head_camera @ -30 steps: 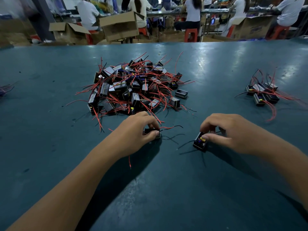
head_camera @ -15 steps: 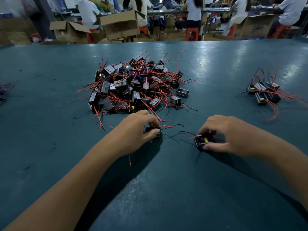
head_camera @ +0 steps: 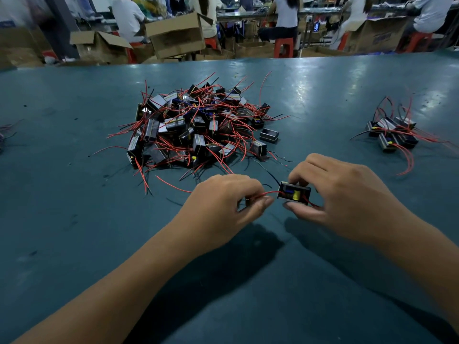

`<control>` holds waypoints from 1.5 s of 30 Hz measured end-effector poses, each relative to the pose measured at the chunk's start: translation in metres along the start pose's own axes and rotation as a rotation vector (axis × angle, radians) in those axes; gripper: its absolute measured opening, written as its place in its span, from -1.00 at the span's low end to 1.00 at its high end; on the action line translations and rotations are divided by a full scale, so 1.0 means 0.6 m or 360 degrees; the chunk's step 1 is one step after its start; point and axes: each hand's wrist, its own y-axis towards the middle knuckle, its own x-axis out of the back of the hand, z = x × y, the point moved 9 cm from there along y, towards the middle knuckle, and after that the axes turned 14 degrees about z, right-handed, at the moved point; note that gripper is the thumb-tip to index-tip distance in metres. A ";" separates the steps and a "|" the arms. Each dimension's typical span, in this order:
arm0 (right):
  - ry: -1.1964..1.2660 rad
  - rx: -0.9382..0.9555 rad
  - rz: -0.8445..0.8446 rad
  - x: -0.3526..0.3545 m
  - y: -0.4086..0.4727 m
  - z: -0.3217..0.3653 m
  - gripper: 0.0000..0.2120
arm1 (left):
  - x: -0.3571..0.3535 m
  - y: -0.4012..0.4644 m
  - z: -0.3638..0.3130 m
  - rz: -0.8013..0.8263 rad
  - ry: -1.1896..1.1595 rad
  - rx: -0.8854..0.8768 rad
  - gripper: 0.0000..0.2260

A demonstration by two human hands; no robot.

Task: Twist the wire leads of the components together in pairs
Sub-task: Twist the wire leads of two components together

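My right hand (head_camera: 347, 194) grips a small black component (head_camera: 294, 194) with a blue and yellow face, held just above the green table (head_camera: 74, 219). A red wire lead (head_camera: 267, 194) runs left from it into my left hand (head_camera: 223, 207), whose thumb and fingers pinch that lead. A second black component stays mostly hidden under my left hand's fingers. A big heap of black components with red leads (head_camera: 196, 127) lies behind my hands. A small group of components (head_camera: 395, 135) lies at the right.
One lone black component (head_camera: 269, 135) sits at the heap's right edge. A few more wires (head_camera: 5, 132) show at the far left edge. Beyond the table's far edge are cardboard boxes (head_camera: 176, 33), red stools and seated people.
My right hand lifted its component, turned its blue and yellow face toward me and moved it left, close to my left hand. My left hand now pinches its red lead.
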 end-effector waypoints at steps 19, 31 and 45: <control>0.0103 -0.0019 0.0128 0.002 -0.006 -0.012 -0.74 | -0.024 -0.002 0.023 0.0367 0.0165 0.0029 -0.63; 0.0010 -0.0219 0.0470 -0.045 -0.010 -0.060 -0.77 | 0.020 -0.003 0.054 -0.0027 0.0001 0.0079 -0.81; 0.0006 -0.0341 0.0756 -0.091 -0.008 -0.090 -0.70 | -0.006 0.005 0.115 0.0223 0.0029 0.0300 -0.96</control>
